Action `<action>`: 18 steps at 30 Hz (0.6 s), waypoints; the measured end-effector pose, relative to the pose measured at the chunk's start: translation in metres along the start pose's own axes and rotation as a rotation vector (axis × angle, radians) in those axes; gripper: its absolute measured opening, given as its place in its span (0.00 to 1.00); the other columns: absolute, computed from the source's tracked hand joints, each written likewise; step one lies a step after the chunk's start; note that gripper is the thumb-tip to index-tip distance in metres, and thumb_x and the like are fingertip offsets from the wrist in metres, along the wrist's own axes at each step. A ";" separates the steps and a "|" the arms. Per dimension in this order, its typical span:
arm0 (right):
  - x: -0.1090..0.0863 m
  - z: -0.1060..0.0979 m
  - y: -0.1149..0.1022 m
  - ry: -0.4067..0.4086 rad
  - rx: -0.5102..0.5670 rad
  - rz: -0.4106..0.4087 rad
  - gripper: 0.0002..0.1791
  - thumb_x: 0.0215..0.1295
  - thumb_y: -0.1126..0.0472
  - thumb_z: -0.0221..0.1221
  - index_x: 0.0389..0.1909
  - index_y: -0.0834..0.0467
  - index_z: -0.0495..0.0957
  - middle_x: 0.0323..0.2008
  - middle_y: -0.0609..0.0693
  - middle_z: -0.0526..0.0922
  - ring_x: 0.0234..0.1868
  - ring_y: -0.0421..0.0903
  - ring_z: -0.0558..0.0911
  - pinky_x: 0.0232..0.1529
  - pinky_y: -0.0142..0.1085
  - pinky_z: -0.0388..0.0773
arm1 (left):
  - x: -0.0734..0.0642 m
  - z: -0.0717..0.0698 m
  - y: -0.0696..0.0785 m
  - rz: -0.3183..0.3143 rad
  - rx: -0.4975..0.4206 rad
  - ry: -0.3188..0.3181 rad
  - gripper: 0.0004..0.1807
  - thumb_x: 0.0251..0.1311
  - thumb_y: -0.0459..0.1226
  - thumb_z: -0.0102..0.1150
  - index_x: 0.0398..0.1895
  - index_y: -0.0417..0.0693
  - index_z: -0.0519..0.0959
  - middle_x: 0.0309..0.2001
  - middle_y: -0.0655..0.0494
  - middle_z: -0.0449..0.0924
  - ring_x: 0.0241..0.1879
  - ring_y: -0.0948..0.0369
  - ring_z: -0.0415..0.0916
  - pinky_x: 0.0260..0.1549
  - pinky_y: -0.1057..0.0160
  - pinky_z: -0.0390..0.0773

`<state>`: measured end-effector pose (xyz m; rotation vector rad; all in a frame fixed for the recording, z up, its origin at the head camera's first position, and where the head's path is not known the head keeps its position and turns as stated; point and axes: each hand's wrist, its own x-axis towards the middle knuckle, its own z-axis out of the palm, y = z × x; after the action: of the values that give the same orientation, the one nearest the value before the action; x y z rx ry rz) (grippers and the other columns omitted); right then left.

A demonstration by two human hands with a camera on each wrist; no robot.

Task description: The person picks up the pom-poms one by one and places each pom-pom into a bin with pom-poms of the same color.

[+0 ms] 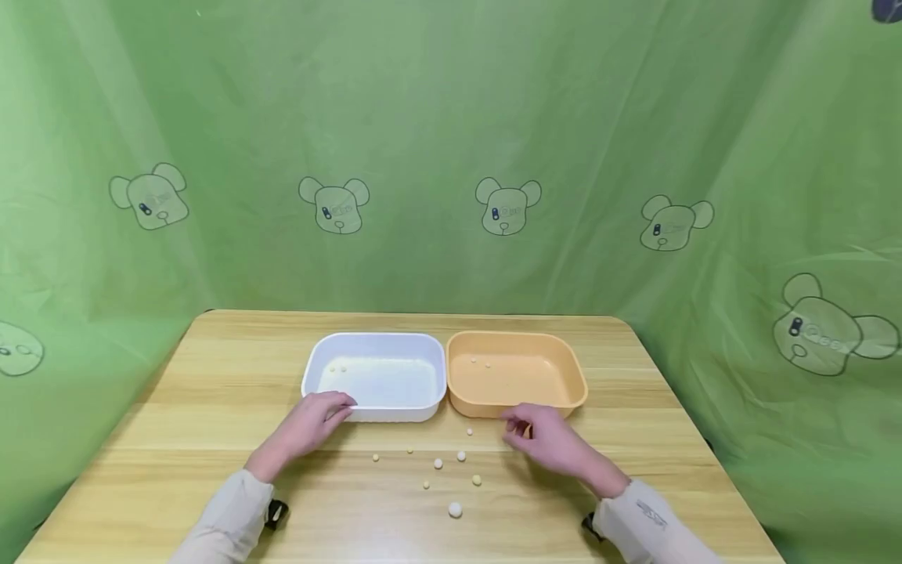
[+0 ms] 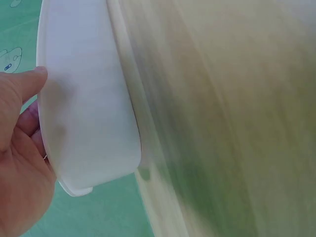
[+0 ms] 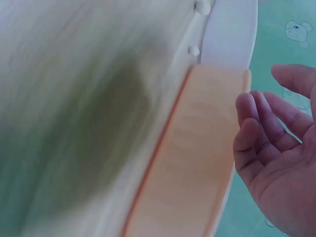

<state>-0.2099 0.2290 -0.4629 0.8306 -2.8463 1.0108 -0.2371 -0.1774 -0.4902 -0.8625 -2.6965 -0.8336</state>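
My left hand [image 1: 315, 423] is at the near left corner of a white plastic tub [image 1: 395, 413], its fingertips over the rim. In the left wrist view the thumb [image 2: 33, 83] overlaps the tub's edge and the other fingers lie partly hidden behind it; no ball shows among them. Beside the near wall of an orange tub [image 1: 517, 337] is my right hand [image 1: 546, 439], palm showing in the right wrist view, fingers loosely bent and nothing between them. Two small balls [image 1: 343, 369] lie inside the white tub, and two pale ones [image 1: 488, 366] inside the orange tub.
Several white and yellow balls of different sizes lie on the wooden table [image 1: 176, 423] between my hands, the largest a white ball [image 1: 455, 510] nearest me. The tubs stand side by side. A green curtain [image 1: 423, 258] with bear-head drawings hangs behind the table and along both sides.
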 end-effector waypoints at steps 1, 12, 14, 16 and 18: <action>0.001 0.002 0.001 -0.017 0.017 0.010 0.13 0.58 0.66 0.63 0.45 0.63 0.80 0.30 0.39 0.77 0.32 0.37 0.76 0.32 0.32 0.78 | 0.001 0.000 0.000 -0.002 -0.007 -0.002 0.05 0.62 0.32 0.58 0.39 0.45 0.81 0.39 0.54 0.83 0.40 0.56 0.80 0.44 0.54 0.79; 0.008 0.026 0.003 -0.141 0.111 0.062 0.20 0.56 0.65 0.65 0.50 0.68 0.76 0.40 0.53 0.80 0.37 0.46 0.78 0.40 0.38 0.79 | 0.000 0.003 -0.002 -0.040 -0.022 0.002 0.05 0.62 0.34 0.58 0.38 0.46 0.82 0.39 0.54 0.84 0.41 0.57 0.80 0.45 0.54 0.78; 0.011 0.031 0.005 -0.140 0.109 0.064 0.21 0.55 0.65 0.65 0.50 0.69 0.76 0.40 0.53 0.79 0.37 0.47 0.78 0.39 0.36 0.78 | 0.000 0.002 -0.002 -0.038 -0.024 0.006 0.05 0.62 0.34 0.58 0.38 0.46 0.82 0.39 0.54 0.84 0.41 0.57 0.80 0.45 0.54 0.78; 0.013 0.036 0.006 -0.129 0.096 0.064 0.21 0.54 0.66 0.65 0.50 0.69 0.76 0.38 0.52 0.78 0.35 0.45 0.77 0.36 0.34 0.77 | 0.000 0.002 -0.002 -0.027 -0.023 0.011 0.05 0.62 0.34 0.58 0.38 0.45 0.82 0.38 0.54 0.84 0.40 0.56 0.80 0.44 0.53 0.78; 0.016 0.039 0.007 -0.113 0.079 0.063 0.21 0.54 0.67 0.65 0.49 0.69 0.76 0.36 0.51 0.78 0.33 0.43 0.76 0.34 0.32 0.76 | 0.000 0.002 -0.002 -0.010 -0.026 0.017 0.04 0.62 0.33 0.58 0.38 0.45 0.82 0.38 0.54 0.84 0.40 0.56 0.80 0.43 0.53 0.79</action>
<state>-0.2209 0.2031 -0.4952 0.8343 -2.9615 1.1264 -0.2381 -0.1777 -0.4925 -0.8441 -2.6834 -0.8758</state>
